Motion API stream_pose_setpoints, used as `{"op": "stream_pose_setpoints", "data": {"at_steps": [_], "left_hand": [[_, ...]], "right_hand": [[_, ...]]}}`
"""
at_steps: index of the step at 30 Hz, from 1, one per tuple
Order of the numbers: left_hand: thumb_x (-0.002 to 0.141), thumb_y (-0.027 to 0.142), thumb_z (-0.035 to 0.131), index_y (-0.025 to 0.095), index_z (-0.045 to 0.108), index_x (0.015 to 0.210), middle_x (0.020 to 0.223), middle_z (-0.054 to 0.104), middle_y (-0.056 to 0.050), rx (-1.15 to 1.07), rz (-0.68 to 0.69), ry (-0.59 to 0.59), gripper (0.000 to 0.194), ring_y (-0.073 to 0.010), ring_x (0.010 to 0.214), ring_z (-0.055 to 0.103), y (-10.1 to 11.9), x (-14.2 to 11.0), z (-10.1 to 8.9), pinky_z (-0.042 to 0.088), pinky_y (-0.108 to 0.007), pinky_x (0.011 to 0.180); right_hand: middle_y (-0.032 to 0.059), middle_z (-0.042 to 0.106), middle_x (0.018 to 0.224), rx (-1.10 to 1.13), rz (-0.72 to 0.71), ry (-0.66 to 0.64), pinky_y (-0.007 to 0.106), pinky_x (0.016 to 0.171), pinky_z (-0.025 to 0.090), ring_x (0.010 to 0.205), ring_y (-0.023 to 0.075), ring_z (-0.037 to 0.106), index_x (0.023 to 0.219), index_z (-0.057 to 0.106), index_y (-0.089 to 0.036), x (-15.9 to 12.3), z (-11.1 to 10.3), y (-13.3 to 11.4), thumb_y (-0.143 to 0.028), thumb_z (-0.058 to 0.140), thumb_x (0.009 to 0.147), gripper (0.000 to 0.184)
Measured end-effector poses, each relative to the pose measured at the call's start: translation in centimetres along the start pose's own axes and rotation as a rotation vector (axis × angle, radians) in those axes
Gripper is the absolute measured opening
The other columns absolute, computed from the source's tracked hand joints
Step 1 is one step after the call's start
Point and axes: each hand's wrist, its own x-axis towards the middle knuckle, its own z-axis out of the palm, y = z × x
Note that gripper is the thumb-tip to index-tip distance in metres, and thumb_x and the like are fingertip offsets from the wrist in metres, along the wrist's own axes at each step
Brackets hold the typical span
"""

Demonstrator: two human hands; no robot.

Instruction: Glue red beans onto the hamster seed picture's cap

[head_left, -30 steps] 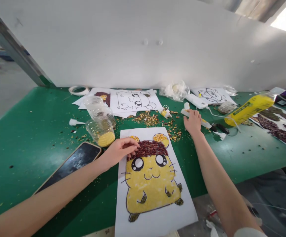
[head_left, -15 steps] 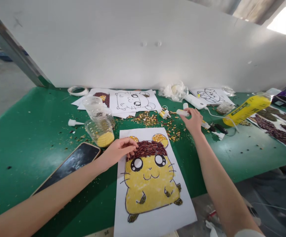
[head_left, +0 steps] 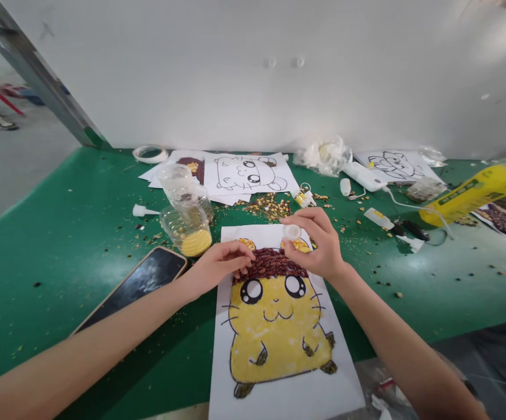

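Note:
A paper sheet with a hamster picture (head_left: pixel 279 326) lies on the green table (head_left: pixel 60 256), its body filled with yellow grains and its head top with dark red beans. My left hand (head_left: pixel 220 263) presses its curled fingertips on the bean patch at the picture's upper left. My right hand (head_left: pixel 316 244) hovers over the picture's right ear, closed on a small white glue bottle (head_left: pixel 292 232).
A phone (head_left: pixel 134 287) lies left of the picture. Clear cups with yellow grains (head_left: pixel 187 224) stand behind it. Loose seeds (head_left: pixel 270 205), blank hamster drawings (head_left: pixel 250 174), a yellow bag (head_left: pixel 475 192), a white device with cable (head_left: pixel 364 176) and a tape roll (head_left: pixel 150 154) sit farther back.
My right hand has picked up the white glue bottle from the table's back right and brought it over the picture's right ear. My left hand stays on the beans.

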Motion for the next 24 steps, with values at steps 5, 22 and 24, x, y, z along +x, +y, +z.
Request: {"op": "stream_pose_setpoints", "data": {"at_steps": [5, 22, 24], "left_hand": [[0.078, 0.03, 0.059, 0.016, 0.059, 0.084, 0.064, 0.058, 0.002, 0.016, -0.015, -0.007, 0.015, -0.0097, 0.058, 0.054, -0.1, 0.2, -0.1, 0.042, -0.021, 0.052], [0.074, 0.022, 0.055, 0.016, 0.056, 0.077, 0.064, 0.057, 0.003, 0.033, -0.039, 0.018, 0.007, -0.0082, 0.056, 0.053, 0.3, 0.2, 0.3, 0.041, -0.02, 0.05], [0.074, 0.019, 0.052, 0.016, 0.054, 0.075, 0.063, 0.056, 0.003, 0.034, -0.033, 0.018, 0.004, -0.008, 0.055, 0.053, 0.4, 0.2, 0.3, 0.041, -0.019, 0.05]], "right_hand": [[0.0035, 0.054, 0.094, -0.081, -0.06, 0.072, 0.037, 0.072, 0.051, 0.084, 0.0189, 0.056, 0.107, 0.057, -0.026, 0.1, -0.7, 0.1, -0.007, 0.062, 0.067, 0.044], [0.0029, 0.057, 0.095, -0.153, -0.095, 0.132, 0.038, 0.07, 0.052, 0.084, 0.0207, 0.058, 0.108, 0.055, -0.029, 0.2, -1.5, 0.1, -0.011, 0.061, 0.068, 0.044], [0.0031, 0.056, 0.094, -0.161, -0.083, 0.136, 0.039, 0.07, 0.052, 0.083, 0.0212, 0.058, 0.109, 0.055, -0.03, 0.2, -1.5, 0.0, -0.012, 0.062, 0.068, 0.045]]}}
